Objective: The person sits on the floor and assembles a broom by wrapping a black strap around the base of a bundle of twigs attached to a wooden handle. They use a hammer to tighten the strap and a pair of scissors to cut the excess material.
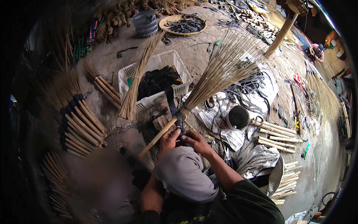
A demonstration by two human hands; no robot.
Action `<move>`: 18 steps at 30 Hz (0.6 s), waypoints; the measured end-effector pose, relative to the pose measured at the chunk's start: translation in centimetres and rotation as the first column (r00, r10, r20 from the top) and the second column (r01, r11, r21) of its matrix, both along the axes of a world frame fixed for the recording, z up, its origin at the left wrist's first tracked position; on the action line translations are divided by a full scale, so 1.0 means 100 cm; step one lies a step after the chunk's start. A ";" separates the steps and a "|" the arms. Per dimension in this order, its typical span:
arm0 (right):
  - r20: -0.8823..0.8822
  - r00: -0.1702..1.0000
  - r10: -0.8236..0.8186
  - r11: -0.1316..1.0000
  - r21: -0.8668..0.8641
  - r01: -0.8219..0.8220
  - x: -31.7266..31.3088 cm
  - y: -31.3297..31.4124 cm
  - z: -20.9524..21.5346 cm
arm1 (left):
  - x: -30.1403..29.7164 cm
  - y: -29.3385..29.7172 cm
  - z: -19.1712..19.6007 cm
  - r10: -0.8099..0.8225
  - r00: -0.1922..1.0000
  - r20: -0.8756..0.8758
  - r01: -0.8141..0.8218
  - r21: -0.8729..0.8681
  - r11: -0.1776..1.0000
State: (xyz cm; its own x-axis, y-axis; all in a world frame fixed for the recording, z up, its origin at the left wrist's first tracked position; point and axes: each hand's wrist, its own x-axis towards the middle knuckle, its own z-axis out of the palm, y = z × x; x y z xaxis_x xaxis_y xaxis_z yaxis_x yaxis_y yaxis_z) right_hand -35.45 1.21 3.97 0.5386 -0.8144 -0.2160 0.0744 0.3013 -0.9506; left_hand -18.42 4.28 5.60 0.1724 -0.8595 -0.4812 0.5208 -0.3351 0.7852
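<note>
In the head view, a broom (199,93) is held aslant, its long axis run from the handle's foot, below the white crate (182,90), up to bristles fanned out past the crate's right side. Below the crate, a black strip (170,102) is pinched by the left hand (169,141) and the right hand (197,142) — the grip of each is closed on it, just under the broom's bound neck. The handle is passed nearer by the left hand; whether it is touched there cannot be told. The strip is seen across the crate's near rim, but its end is covered by the fingers. Both wrists are partly hidden by a grey cap (186,173); the crate's dark contents (158,80) cannot be told apart.
</note>
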 end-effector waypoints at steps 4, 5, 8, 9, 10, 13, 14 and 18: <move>0.087 0.992 -0.087 0.992 0.098 0.078 0.009 0.001 -0.010 | -0.002 0.000 -0.019 0.006 0.998 0.070 -0.001 -0.070 0.998; 0.091 0.990 -0.104 0.992 0.084 0.096 0.009 -0.001 -0.011 | 0.000 0.001 -0.027 0.000 0.994 0.106 0.011 -0.106 0.994; 0.178 0.968 -0.178 0.983 0.068 0.168 0.007 -0.008 -0.006 | 0.014 0.011 -0.056 0.091 0.995 -0.030 -0.091 0.010 0.996; 0.218 0.954 -0.205 0.978 0.068 0.195 0.005 -0.012 -0.002 | 0.019 0.016 -0.066 0.056 0.990 0.131 -0.066 0.070 0.995; 0.191 0.960 -0.204 0.979 0.024 0.204 0.003 -0.016 0.004 | 0.022 0.021 -0.074 0.022 0.963 0.270 -0.036 0.049 0.998; 0.155 0.974 -0.167 0.986 0.009 0.167 0.002 -0.026 0.021 | 0.028 0.030 -0.080 0.024 0.688 0.725 0.108 -0.136 0.985; 0.225 0.964 -0.139 0.990 0.006 0.141 0.003 -0.027 0.026 | 0.031 0.030 -0.073 0.018 0.630 0.776 0.148 -0.143 0.979; 0.129 0.990 -0.057 0.998 -0.011 0.059 0.008 -0.028 0.043 | 0.037 0.009 -0.011 -0.146 0.973 0.177 0.171 -0.135 0.976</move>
State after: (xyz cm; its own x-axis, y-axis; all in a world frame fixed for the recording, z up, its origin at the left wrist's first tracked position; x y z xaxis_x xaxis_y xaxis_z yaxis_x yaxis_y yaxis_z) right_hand -34.67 -1.60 8.26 0.5125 -0.8479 -0.1354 0.2132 0.2785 -0.9365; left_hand -14.69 5.19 4.53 0.0947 -0.9420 -0.3221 0.3293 -0.2757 0.9031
